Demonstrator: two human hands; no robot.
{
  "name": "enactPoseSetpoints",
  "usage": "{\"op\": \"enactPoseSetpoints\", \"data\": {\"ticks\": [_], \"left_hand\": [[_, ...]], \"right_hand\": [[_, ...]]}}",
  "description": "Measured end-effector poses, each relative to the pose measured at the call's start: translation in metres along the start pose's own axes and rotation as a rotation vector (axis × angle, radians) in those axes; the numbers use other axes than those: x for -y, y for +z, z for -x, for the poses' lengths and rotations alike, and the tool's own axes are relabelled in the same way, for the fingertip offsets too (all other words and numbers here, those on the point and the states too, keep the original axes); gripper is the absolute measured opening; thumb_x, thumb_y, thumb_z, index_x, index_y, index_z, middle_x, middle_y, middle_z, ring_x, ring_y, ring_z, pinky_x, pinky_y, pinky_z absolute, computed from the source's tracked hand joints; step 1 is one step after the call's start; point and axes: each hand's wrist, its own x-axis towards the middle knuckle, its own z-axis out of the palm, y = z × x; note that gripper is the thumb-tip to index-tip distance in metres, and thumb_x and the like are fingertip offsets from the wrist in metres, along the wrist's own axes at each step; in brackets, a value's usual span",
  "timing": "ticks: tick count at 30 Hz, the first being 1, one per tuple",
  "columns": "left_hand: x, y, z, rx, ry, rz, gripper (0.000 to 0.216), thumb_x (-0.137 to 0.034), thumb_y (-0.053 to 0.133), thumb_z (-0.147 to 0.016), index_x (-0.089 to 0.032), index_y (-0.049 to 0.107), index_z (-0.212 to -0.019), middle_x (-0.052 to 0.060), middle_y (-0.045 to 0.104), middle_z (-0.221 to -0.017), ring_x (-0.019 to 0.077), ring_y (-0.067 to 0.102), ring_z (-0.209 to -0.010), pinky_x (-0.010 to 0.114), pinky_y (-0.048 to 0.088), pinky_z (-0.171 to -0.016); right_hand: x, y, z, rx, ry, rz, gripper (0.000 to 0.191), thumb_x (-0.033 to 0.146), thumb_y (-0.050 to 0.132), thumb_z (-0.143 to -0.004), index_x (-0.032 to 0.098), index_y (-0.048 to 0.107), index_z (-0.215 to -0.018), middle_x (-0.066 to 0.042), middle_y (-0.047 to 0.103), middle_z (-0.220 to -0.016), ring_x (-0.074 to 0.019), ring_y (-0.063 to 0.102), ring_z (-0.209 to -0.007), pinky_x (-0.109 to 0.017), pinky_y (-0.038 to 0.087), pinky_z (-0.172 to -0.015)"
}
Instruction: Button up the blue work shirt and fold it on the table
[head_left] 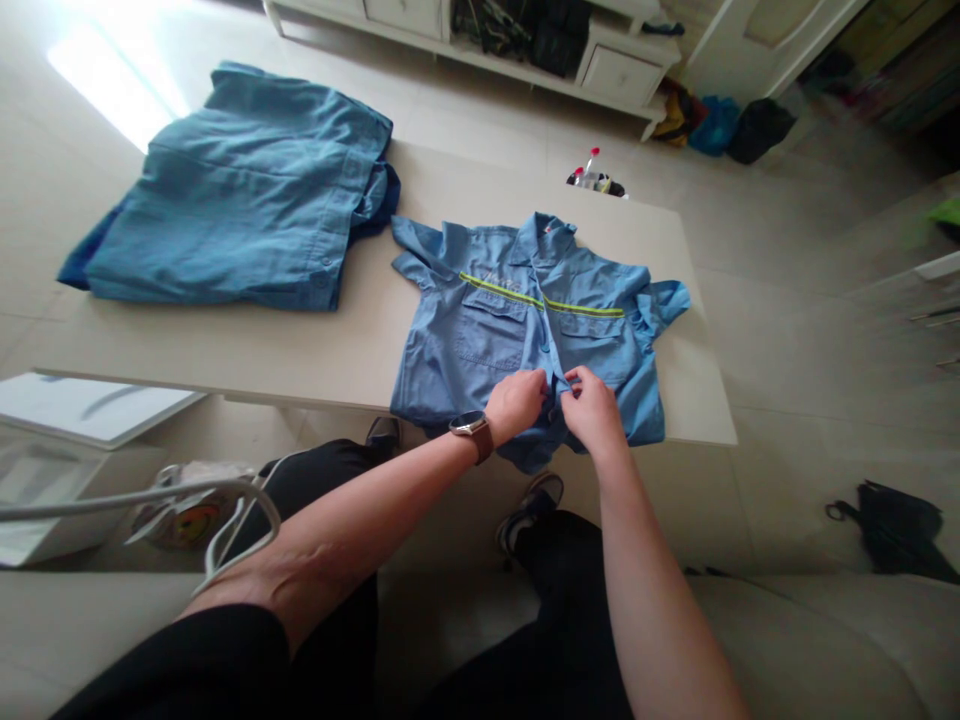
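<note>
- Cotton-like blue cloth, seen from the head view: a work shirt [525, 320] lies front up on the near right part of the bench [300, 350]. Its collar points to the far edge of the bench and its hem spills a little over the near edge.
- Handling, as I judge it: the shirt is light, soft and limp. It will not slip or break, but it will sag and crease wherever it is not supported. The firmest places to grip look like the doubled button strip down the front, the collar and the shoulder seams.
- Left hand [516, 400]: at the near edge of the bench, fingers closed in a pinch on one side of the button strip low on the shirt. A watch [472, 425] sits on its wrist.
- Right hand [592, 405]: just beside the left, almost touching it. Its thumb and forefinger are clamped on the other side of the same strip.
- Looks: pale blue, short sleeves spread out to each side, two chest pockets, and a yellow-green reflective band across the chest. The cloth is lightly wrinkled.
- Far left on the bench, well apart from the shirt, lies a pile of blue garments [240, 190].
</note>
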Motion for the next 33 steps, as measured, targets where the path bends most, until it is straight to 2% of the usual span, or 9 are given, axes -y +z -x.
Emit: {"op": "enactPoseSetpoints", "data": {"ticks": [7,13,18,26,33], "left_hand": [[-0.002,-0.015,0.002,-0.061,0.019,0.043,0.018,-0.016,0.055,-0.092,-0.023,0.068,-0.102,0.006,0.074,-0.102,0.0221,0.068,-0.098,0.031,0.05,-0.084],[-0.006,-0.028,0.005,-0.059,0.031,-0.014,0.024,-0.016,0.05,-0.094,-0.021,0.069,-0.106,0.008,0.073,-0.103,0.0221,0.067,-0.097,0.031,0.05,-0.086],[-0.007,-0.03,0.004,-0.051,0.065,-0.045,0.025,-0.016,0.046,-0.095,-0.02,0.07,-0.105,0.009,0.073,-0.103,0.0222,0.068,-0.094,0.032,0.05,-0.086],[-0.009,-0.03,0.006,-0.047,0.115,0.004,0.024,-0.015,0.049,-0.093,-0.021,0.07,-0.104,0.008,0.073,-0.106,0.0219,0.067,-0.097,0.031,0.05,-0.089],[-0.008,-0.028,0.007,-0.059,0.055,-0.02,0.025,-0.016,0.049,-0.094,-0.022,0.07,-0.105,0.009,0.073,-0.103,0.0236,0.068,-0.098,0.033,0.05,-0.089]], "right_hand": [[0.007,-0.003,-0.001,-0.034,0.005,-0.091,0.016,0.02,0.056,-0.076,0.022,0.071,-0.083,-0.007,0.076,-0.078,-0.0233,0.07,-0.076,-0.032,0.049,-0.071],[0.007,-0.003,-0.003,-0.057,0.032,-0.309,0.021,0.028,0.06,-0.072,0.018,0.075,-0.083,-0.01,0.078,-0.08,-0.0246,0.071,-0.074,-0.034,0.053,-0.072],[0.005,0.0,-0.005,-0.037,0.054,-0.439,0.023,0.032,0.066,-0.069,0.017,0.075,-0.084,-0.01,0.078,-0.081,-0.0236,0.072,-0.074,-0.034,0.055,-0.072],[0.003,-0.001,-0.006,-0.053,0.038,-0.425,0.02,0.031,0.069,-0.072,0.017,0.074,-0.085,-0.009,0.078,-0.081,-0.0231,0.072,-0.074,-0.035,0.056,-0.074],[0.009,-0.003,-0.004,-0.092,0.044,-0.441,0.022,0.033,0.068,-0.073,0.017,0.075,-0.086,-0.009,0.078,-0.081,-0.0227,0.071,-0.072,-0.035,0.055,-0.072]]}}
